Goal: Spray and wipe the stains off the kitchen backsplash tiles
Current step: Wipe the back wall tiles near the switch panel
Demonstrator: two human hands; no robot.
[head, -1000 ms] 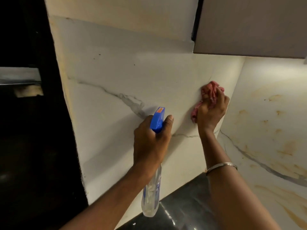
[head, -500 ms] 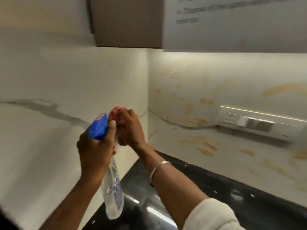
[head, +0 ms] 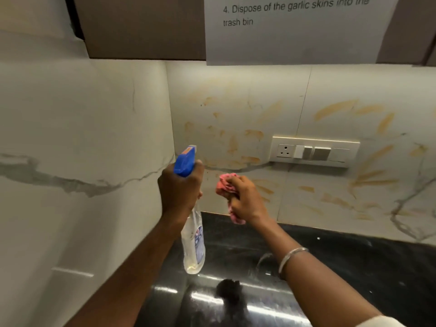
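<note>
My left hand [head: 180,190] grips a clear spray bottle [head: 194,244] by its neck, its blue nozzle head [head: 185,161] pointing at the wall corner. My right hand [head: 245,199] holds a crumpled pink cloth [head: 224,185] just off the wall, to the right of the bottle. The marble backsplash tiles [head: 236,109] on the back wall carry several orange-brown stains [head: 253,134], spread from the corner to the far right. The left side wall [head: 82,138] shows grey veins and no such stains.
A switch and socket panel [head: 315,151] sits on the stained wall to the right of the hands. A black glossy countertop [head: 330,267] lies below. Brown upper cabinets [head: 141,27] hang overhead with a printed paper sheet [head: 297,29] taped on.
The view swung right from the left side wall to the stained back wall. My right hand took the cloth off the side wall and both hands now sit near the corner.
</note>
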